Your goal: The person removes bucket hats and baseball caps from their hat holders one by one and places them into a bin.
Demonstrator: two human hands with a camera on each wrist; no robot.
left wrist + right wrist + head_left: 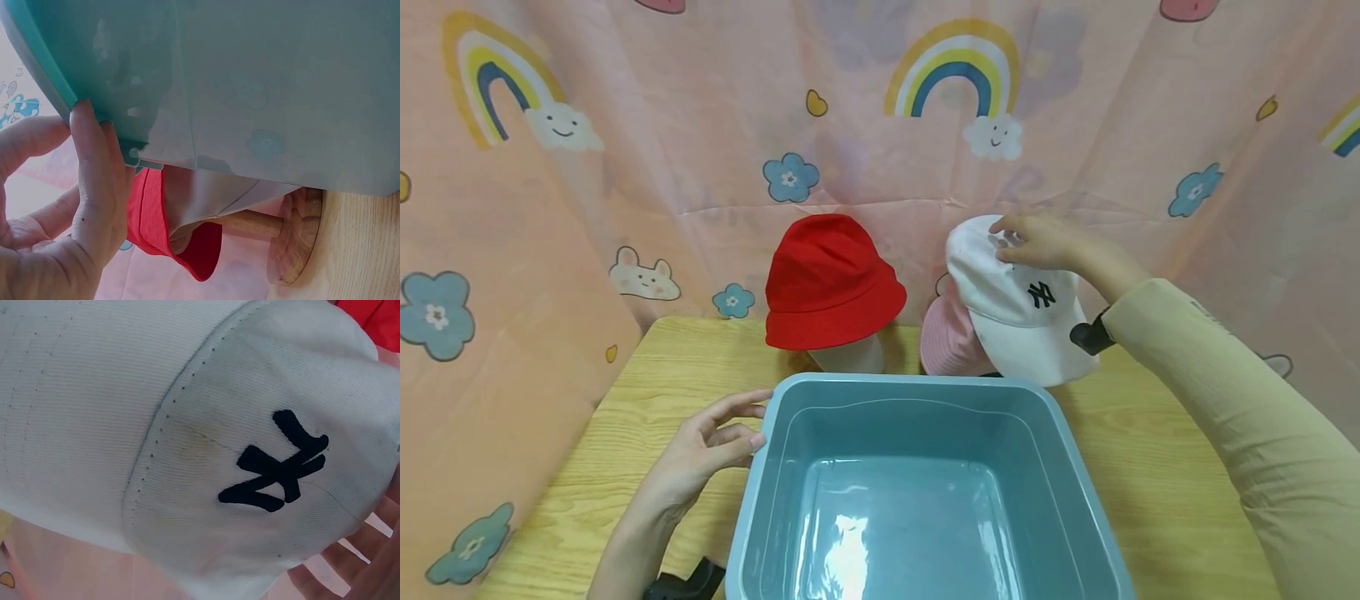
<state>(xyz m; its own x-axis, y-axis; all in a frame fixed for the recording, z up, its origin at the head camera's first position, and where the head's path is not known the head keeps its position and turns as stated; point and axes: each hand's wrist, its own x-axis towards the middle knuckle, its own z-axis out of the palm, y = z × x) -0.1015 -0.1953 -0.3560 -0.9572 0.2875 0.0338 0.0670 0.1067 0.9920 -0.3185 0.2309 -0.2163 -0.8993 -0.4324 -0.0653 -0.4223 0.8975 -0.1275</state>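
Note:
A white baseball cap [1011, 292] with a black embroidered logo is at the back right, its brim tilted down toward the basin. My right hand [1037, 240] grips its crown from above; in the right wrist view several fingers [347, 562] reach around the crown's edge. My left hand [696, 454] touches the left rim of a blue-grey plastic basin [1051, 417] with its fingertips, the fingers fairly straight. The left wrist view shows these fingers [94, 169] against the rim from outside. Nothing lies in the visible part of the basin.
A red bucket hat [831, 287] sits on a stand with a round wooden base [297, 237] behind the basin. Partly behind the white cap is a pink hat [951, 337]. The wooden table [595, 492] meets a patterned pink cloth [715, 125] at the back.

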